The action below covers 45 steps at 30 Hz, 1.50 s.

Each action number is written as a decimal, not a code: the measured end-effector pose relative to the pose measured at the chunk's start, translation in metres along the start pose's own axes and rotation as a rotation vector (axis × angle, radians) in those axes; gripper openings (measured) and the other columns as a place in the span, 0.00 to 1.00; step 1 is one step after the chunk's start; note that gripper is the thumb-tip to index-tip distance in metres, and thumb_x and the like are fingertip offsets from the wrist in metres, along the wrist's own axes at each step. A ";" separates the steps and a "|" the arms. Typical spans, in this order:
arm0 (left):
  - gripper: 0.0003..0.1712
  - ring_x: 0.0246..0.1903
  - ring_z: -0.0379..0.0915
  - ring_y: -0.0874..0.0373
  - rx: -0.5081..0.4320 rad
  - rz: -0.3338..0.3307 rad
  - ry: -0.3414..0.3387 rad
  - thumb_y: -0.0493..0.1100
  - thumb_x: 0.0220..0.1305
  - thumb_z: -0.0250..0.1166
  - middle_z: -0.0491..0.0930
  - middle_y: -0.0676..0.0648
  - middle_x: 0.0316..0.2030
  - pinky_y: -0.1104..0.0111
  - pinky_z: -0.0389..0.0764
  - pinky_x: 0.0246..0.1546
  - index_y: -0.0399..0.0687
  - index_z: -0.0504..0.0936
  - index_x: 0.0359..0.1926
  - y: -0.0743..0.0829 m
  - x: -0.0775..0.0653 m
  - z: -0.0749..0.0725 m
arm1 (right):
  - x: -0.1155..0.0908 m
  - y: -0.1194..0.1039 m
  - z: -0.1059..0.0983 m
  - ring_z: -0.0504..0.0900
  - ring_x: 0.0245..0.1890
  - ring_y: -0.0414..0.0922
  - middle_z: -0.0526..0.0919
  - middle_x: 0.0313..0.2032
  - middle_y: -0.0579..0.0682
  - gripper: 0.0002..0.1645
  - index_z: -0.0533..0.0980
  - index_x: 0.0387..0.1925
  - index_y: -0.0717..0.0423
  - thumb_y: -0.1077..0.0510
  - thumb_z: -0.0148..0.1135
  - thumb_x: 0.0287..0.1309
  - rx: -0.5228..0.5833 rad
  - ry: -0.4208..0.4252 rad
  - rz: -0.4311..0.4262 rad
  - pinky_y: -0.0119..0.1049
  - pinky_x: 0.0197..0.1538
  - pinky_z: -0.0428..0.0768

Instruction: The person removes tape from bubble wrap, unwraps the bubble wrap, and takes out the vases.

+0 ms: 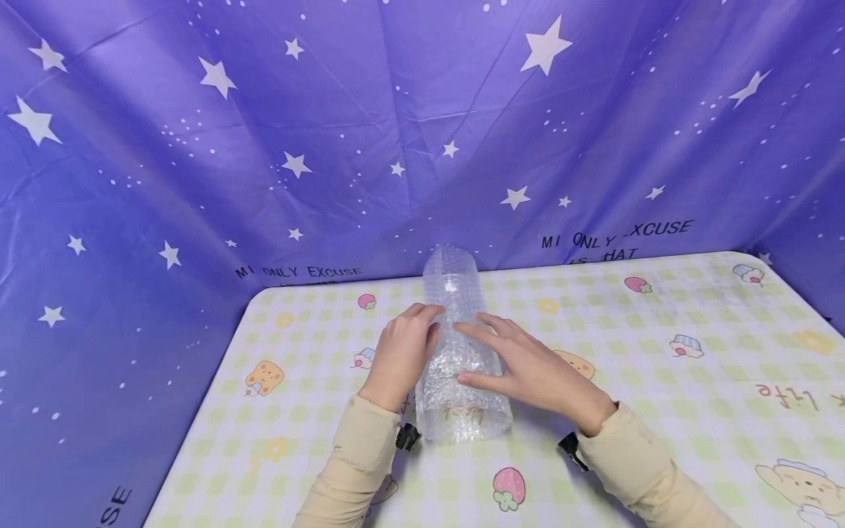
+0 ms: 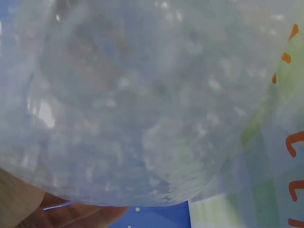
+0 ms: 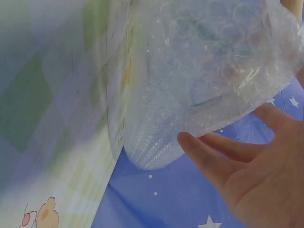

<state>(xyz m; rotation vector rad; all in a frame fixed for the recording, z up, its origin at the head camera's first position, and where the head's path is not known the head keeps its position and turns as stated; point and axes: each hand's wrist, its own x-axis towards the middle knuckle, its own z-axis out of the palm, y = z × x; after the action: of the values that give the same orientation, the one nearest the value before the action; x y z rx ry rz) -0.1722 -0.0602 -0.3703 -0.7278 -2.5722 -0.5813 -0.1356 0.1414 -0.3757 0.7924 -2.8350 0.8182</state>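
A loose tube of clear bubble wrap (image 1: 462, 352) lies lengthwise on the table, its wide mouth toward me and its far end near the table's back edge. My left hand (image 1: 403, 348) rests along its left side, fingers reaching over the top. On the right side, my right hand (image 1: 528, 363) touches the wrap with fingers spread and fairly straight. In the right wrist view the fingertips of that hand (image 3: 247, 161) meet the outer face of the bubble wrap (image 3: 190, 80). Bubble wrap (image 2: 142, 104) fills most of the left wrist view and hides much of the left hand (image 2: 76, 213).
The table wears a green-and-white checked cloth (image 1: 634, 345) printed with strawberries, cupcakes and bears. Behind it and at both sides hangs a blue-purple curtain (image 1: 370, 110) with white stars. Black straps (image 1: 408, 438) sit at the wrists, by the beige sleeves.
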 end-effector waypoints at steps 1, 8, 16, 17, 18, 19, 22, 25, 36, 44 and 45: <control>0.14 0.35 0.80 0.54 0.003 -0.001 0.001 0.34 0.59 0.62 0.81 0.46 0.41 0.67 0.81 0.36 0.45 0.80 0.47 0.000 0.000 0.000 | 0.000 0.000 0.000 0.60 0.64 0.50 0.58 0.67 0.53 0.42 0.58 0.66 0.29 0.26 0.52 0.49 -0.006 -0.001 -0.003 0.55 0.56 0.69; 0.14 0.33 0.80 0.54 0.019 -0.013 0.000 0.33 0.57 0.64 0.81 0.47 0.39 0.67 0.81 0.35 0.45 0.82 0.45 -0.001 0.001 -0.001 | 0.000 -0.001 0.000 0.61 0.63 0.49 0.57 0.67 0.51 0.40 0.60 0.65 0.28 0.26 0.52 0.50 -0.012 -0.003 -0.009 0.55 0.55 0.70; 0.09 0.31 0.80 0.54 0.056 -0.003 0.045 0.35 0.58 0.64 0.82 0.48 0.36 0.67 0.81 0.34 0.44 0.83 0.41 -0.002 0.003 0.002 | 0.001 -0.001 0.001 0.60 0.64 0.49 0.57 0.67 0.52 0.40 0.60 0.65 0.29 0.26 0.51 0.51 -0.034 -0.005 -0.021 0.54 0.56 0.70; 0.09 0.31 0.80 0.54 0.057 0.000 0.054 0.35 0.58 0.64 0.82 0.48 0.35 0.67 0.81 0.33 0.44 0.83 0.40 -0.002 0.003 0.003 | 0.001 -0.001 0.001 0.60 0.64 0.49 0.57 0.67 0.52 0.40 0.60 0.65 0.30 0.26 0.51 0.51 -0.035 -0.003 -0.025 0.54 0.56 0.70; 0.08 0.31 0.80 0.54 0.057 -0.001 0.059 0.35 0.58 0.64 0.82 0.48 0.35 0.67 0.81 0.33 0.44 0.84 0.40 -0.002 0.003 0.003 | 0.001 -0.001 0.001 0.60 0.64 0.49 0.58 0.67 0.52 0.40 0.60 0.65 0.30 0.26 0.51 0.51 -0.037 -0.001 -0.027 0.54 0.56 0.69; 0.08 0.31 0.80 0.54 0.057 0.000 0.065 0.35 0.57 0.64 0.82 0.48 0.35 0.67 0.81 0.33 0.44 0.84 0.39 -0.002 0.004 0.003 | 0.001 -0.001 0.001 0.60 0.64 0.49 0.58 0.67 0.52 0.40 0.61 0.65 0.30 0.26 0.51 0.51 -0.040 0.000 -0.030 0.53 0.57 0.69; 0.07 0.31 0.80 0.55 0.051 0.002 0.079 0.35 0.58 0.64 0.82 0.49 0.34 0.67 0.81 0.33 0.44 0.84 0.38 -0.003 0.004 0.005 | 0.001 -0.001 0.002 0.60 0.64 0.49 0.58 0.66 0.52 0.39 0.61 0.65 0.30 0.26 0.51 0.51 -0.047 0.005 -0.033 0.53 0.57 0.69; 0.06 0.31 0.80 0.55 0.047 0.008 0.089 0.36 0.59 0.63 0.83 0.49 0.33 0.67 0.81 0.33 0.44 0.84 0.37 -0.003 0.005 0.005 | 0.001 -0.001 0.002 0.60 0.64 0.48 0.58 0.66 0.52 0.39 0.62 0.64 0.30 0.26 0.51 0.51 -0.051 0.009 -0.034 0.53 0.56 0.70; 0.05 0.30 0.80 0.56 0.067 0.027 0.125 0.37 0.59 0.63 0.83 0.49 0.33 0.68 0.81 0.32 0.45 0.84 0.37 -0.006 0.005 0.010 | 0.000 0.001 0.003 0.59 0.64 0.48 0.58 0.66 0.51 0.38 0.61 0.64 0.28 0.26 0.50 0.51 -0.057 0.014 -0.038 0.52 0.57 0.69; 0.04 0.28 0.79 0.57 0.066 0.036 0.140 0.38 0.60 0.63 0.82 0.50 0.32 0.69 0.80 0.29 0.47 0.83 0.35 -0.006 0.005 0.012 | 0.000 0.001 0.004 0.59 0.64 0.48 0.58 0.66 0.52 0.38 0.61 0.64 0.28 0.26 0.50 0.52 -0.069 0.013 -0.040 0.52 0.57 0.70; 0.04 0.28 0.79 0.57 0.064 0.035 0.143 0.38 0.60 0.62 0.82 0.50 0.31 0.69 0.80 0.29 0.47 0.83 0.35 -0.006 0.005 0.012 | 0.000 0.001 0.004 0.59 0.64 0.48 0.58 0.66 0.52 0.38 0.61 0.64 0.28 0.26 0.50 0.52 -0.070 0.013 -0.040 0.52 0.57 0.70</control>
<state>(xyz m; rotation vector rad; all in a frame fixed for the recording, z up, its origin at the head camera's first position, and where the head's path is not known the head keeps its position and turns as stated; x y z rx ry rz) -0.1828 -0.0569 -0.3793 -0.6832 -2.4298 -0.5180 -0.1362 0.1397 -0.3797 0.8283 -2.8092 0.7115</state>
